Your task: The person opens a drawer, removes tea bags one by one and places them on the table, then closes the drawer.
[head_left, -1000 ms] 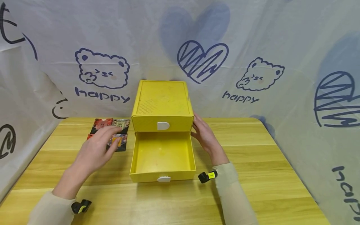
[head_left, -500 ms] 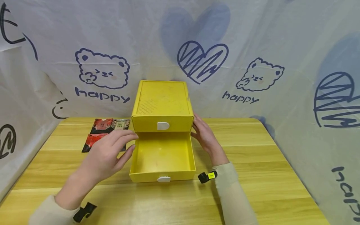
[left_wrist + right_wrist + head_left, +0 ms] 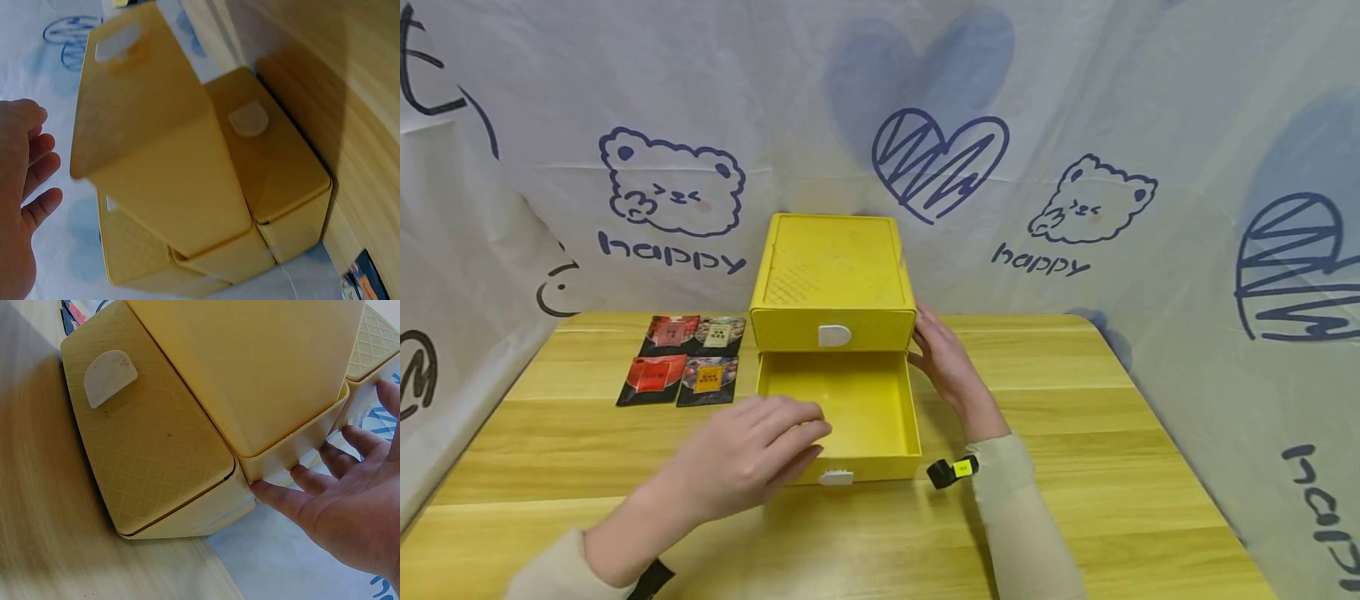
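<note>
In the head view, the left hand (image 3: pixel 748 452) hid from us the left front corner of the drawer (image 3: pixel 868 412); letters on the packets (image 3: pixel 652 377) were too small.

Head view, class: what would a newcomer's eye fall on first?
The bright yellow drawer unit at the table's far edge, its middle drawer pulled out. Next, the left hand near that drawer's front and the right hand against the unit's right side. Then four packets left of the unit.
</note>
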`<state>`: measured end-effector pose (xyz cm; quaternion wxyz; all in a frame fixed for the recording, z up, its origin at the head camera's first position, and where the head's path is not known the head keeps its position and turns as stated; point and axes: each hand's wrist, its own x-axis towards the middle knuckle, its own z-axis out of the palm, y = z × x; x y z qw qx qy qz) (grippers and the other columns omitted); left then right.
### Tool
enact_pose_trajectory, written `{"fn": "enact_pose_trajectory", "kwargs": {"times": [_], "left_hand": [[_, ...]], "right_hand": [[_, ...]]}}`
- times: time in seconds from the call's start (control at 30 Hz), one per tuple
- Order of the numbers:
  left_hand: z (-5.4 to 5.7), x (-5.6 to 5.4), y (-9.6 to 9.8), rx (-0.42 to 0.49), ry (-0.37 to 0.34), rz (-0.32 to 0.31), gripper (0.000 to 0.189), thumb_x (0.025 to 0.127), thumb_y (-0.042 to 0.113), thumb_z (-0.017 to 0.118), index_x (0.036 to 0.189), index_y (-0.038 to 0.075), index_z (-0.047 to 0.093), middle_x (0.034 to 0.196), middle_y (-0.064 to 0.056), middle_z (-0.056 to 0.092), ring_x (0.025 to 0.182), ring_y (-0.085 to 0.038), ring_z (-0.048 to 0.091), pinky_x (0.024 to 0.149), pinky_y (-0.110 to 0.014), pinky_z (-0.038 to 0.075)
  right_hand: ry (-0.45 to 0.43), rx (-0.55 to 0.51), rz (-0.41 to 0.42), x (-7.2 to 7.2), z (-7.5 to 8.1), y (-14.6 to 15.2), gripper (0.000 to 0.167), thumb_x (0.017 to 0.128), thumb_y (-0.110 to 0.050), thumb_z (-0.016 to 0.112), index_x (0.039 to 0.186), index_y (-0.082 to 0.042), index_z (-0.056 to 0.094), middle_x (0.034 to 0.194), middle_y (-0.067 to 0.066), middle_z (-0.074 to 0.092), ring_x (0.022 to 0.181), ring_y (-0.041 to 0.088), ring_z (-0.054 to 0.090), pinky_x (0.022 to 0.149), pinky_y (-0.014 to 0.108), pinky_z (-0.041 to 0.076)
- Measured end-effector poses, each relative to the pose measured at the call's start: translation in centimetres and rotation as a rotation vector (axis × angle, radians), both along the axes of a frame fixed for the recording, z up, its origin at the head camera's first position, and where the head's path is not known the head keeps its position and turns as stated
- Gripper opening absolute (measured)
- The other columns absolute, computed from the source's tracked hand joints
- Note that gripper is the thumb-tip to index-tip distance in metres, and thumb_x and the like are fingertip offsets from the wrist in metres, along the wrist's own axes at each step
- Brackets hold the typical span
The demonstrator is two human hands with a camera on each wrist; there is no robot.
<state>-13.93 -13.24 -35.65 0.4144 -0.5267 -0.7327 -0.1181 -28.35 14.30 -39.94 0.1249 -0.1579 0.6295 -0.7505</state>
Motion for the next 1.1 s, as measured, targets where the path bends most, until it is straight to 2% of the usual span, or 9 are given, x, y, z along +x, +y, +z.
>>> {"fn": "enact_pose_trajectory", "kwargs": {"times": [0.17, 0.37, 0.57, 0.7, 0.87, 1.1], "left_hand": [[-0.8, 0.6, 1.2, -0.071, 0.054, 0.007, 0.027, 0.11, 0.019, 0.05, 0.109, 0.005, 0.073, 0.106, -0.006, 0.074, 0.087, -0.018, 0.07, 0.072, -0.029, 0.061], [-1.9, 1.4, 1.8, -0.233, 0.083, 0.029, 0.036, 0.111, 0.006, 0.037, 0.116, 0.008, 0.072, 0.117, -0.005, 0.071, 0.098, -0.016, 0.067, 0.077, -0.026, 0.058], [-2.9, 1.6, 2.2, -0.349, 0.202, 0.092, 0.043, 0.11, 0.005, 0.034, 0.122, 0.014, 0.074, 0.121, -0.001, 0.067, 0.098, -0.014, 0.062, 0.077, -0.024, 0.053], [-3.3, 1.7, 2.5, -0.379, 0.237, 0.109, 0.042, 0.106, 0.006, 0.034, 0.116, 0.013, 0.075, 0.118, -0.002, 0.065, 0.095, -0.015, 0.058, 0.074, -0.024, 0.05], [-3.8, 1.8, 2.8, -0.379, 0.243, 0.11, 0.041, 0.098, 0.003, 0.035, 0.107, 0.008, 0.074, 0.116, -0.006, 0.064, 0.094, -0.018, 0.059, 0.078, -0.025, 0.053], [-4.7, 1.8, 3.3, -0.358, 0.282, 0.117, 0.042, 0.099, 0.002, 0.034, 0.101, 0.004, 0.076, 0.114, -0.009, 0.067, 0.097, -0.019, 0.063, 0.085, -0.027, 0.057]], "right_hand": [[0.0, 0.002, -0.002, 0.0, -0.1, 0.0, 0.059, 0.113, -0.031, 0.035, 0.168, -0.016, 0.02, 0.173, 0.006, 0.021, 0.159, 0.028, 0.018, 0.124, 0.062, 0.023], [-0.002, 0.001, -0.004, 0.0, 0.0, -0.1, 0.058, 0.113, -0.031, 0.035, 0.167, -0.018, 0.021, 0.173, 0.004, 0.022, 0.158, 0.027, 0.019, 0.124, 0.062, 0.023], [0.0, 0.004, 0.005, -0.1, 0.0, 0.0, 0.058, 0.113, -0.032, 0.035, 0.168, -0.019, 0.021, 0.173, 0.003, 0.021, 0.159, 0.026, 0.018, 0.124, 0.062, 0.024], [-0.001, 0.008, 0.005, 0.0, 0.0, 0.0, 0.058, 0.113, -0.032, 0.035, 0.168, -0.019, 0.021, 0.173, 0.004, 0.021, 0.159, 0.026, 0.018, 0.124, 0.062, 0.023], [-0.003, 0.01, -0.001, 0.0, 0.0, 0.0, 0.058, 0.113, -0.033, 0.037, 0.167, -0.02, 0.022, 0.173, 0.003, 0.021, 0.158, 0.026, 0.018, 0.124, 0.062, 0.023], [-0.007, 0.014, -0.002, 0.0, 0.1, -0.1, 0.058, 0.113, -0.033, 0.037, 0.167, -0.02, 0.022, 0.173, 0.001, 0.02, 0.159, 0.025, 0.018, 0.124, 0.061, 0.024]]}}
